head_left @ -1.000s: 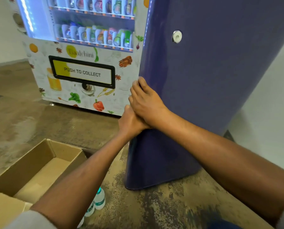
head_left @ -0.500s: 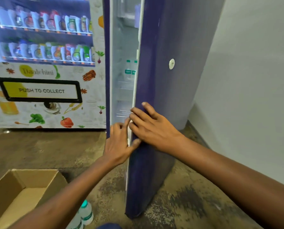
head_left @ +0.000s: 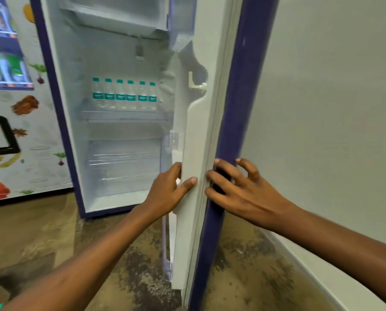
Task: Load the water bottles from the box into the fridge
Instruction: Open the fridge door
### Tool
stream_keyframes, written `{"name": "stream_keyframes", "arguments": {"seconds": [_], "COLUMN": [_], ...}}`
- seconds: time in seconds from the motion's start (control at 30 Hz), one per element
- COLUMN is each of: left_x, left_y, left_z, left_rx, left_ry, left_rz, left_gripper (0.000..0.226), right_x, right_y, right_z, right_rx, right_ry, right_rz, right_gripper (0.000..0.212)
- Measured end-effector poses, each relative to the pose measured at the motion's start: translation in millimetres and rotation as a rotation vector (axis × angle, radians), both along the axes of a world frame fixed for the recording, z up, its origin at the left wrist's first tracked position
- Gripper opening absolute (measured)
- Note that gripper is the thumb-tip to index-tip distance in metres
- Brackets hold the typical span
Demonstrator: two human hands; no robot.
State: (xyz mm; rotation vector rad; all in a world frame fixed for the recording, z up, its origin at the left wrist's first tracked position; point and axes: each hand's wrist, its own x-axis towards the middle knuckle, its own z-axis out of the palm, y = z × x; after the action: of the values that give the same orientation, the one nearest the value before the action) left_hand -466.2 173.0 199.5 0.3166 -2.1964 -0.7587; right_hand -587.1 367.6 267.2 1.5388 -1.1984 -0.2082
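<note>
Fridge (head_left: pixel 124 135) open, center frame. Left hand (head_left: pixel 165 194) grips door (head_left: pixel 210 122) inner edge, fingers closed round it; right hand (head_left: pixel 243 194) on door's blue outer edge w/ fingers spread open. Six water bottles (head_left: pixel 124 95) in row on shelf (head_left: pixel 124 115), upper center.

Six water bottles (head_left: pixel 124 95) stand in one row on the far shelf of one fridge (head_left: pixel 111 131), whose single door (head_left: pixel 212 122) hangs open at right. Two hands, left hand (head_left: pixel 167 194) and right hand (head_left: pixel 243 194). One vending machine (head_left: pixel 12 108) stands at left.
</note>
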Motion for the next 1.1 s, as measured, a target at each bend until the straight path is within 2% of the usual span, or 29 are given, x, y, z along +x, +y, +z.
{"name": "stream_keyframes", "arguments": {"seconds": [0.03, 0.13, 0.17, 0.23, 0.33, 0.4, 0.57, 0.67, 0.73, 0.77, 0.9, 1.0, 1.1], "left_x": [-10, -41, -52, -71, -99, -116, -160, -183, -194, -199, -206, -209, -209], "left_y": [7, 26, 33, 49, 73, 84, 98, 102, 102, 101, 85, 64, 46], "left_z": [0, 6, 7, 10, 15, 18, 18, 20, 20, 18, 10, -8, -28], "left_rx": [0.034, -0.043, -0.073, -0.132, -0.190, -0.168, -0.171, -0.182, -0.220, -0.245, -0.446, -0.662, -0.710], "left_ry": [-0.026, -0.136, -0.160, -0.176, -0.181, -0.176, -0.230, -0.265, -0.296, -0.318, -0.391, -0.441, -0.542], "left_rz": [-0.021, -0.021, -0.026, -0.032, -0.029, -0.041, -0.103, -0.131, -0.155, -0.178, -0.168, -0.072, -0.045], "left_gripper": [0.061, 0.051, 0.046, 0.035, 0.029, 0.036, 0.042, 0.042, 0.042, 0.044, 0.057, 0.072, 0.079], "right_x": [-4, -13, -13, -15, -23, -41, -87, -112, -129, -140, -181, -207, -225], "right_y": [9, 31, 35, 38, 22, 8, 3, -1, -1, -1, 8, 10, 10], "right_z": [2, 14, 20, 33, 49, 55, 62, 61, 60, 58, 57, 55, 52], "right_rx": [0.016, 0.125, 0.144, 0.099, -0.022, -0.015, 0.186, 0.283, 0.323, 0.359, 0.443, 0.431, 0.413], "right_ry": [-0.015, -0.102, -0.146, -0.217, -0.255, -0.230, -0.069, 0.096, 0.094, 0.096, 0.173, 0.187, 0.214], "right_rz": [-0.051, -0.220, -0.270, -0.331, -0.417, -0.525, -0.832, -0.869, -0.854, -0.867, -0.900, -0.950, -0.997], "right_gripper": [0.026, 0.018, 0.027, 0.040, 0.042, 0.040, 0.043, 0.031, 0.022, 0.020, 0.038, 0.028, 0.019]}}
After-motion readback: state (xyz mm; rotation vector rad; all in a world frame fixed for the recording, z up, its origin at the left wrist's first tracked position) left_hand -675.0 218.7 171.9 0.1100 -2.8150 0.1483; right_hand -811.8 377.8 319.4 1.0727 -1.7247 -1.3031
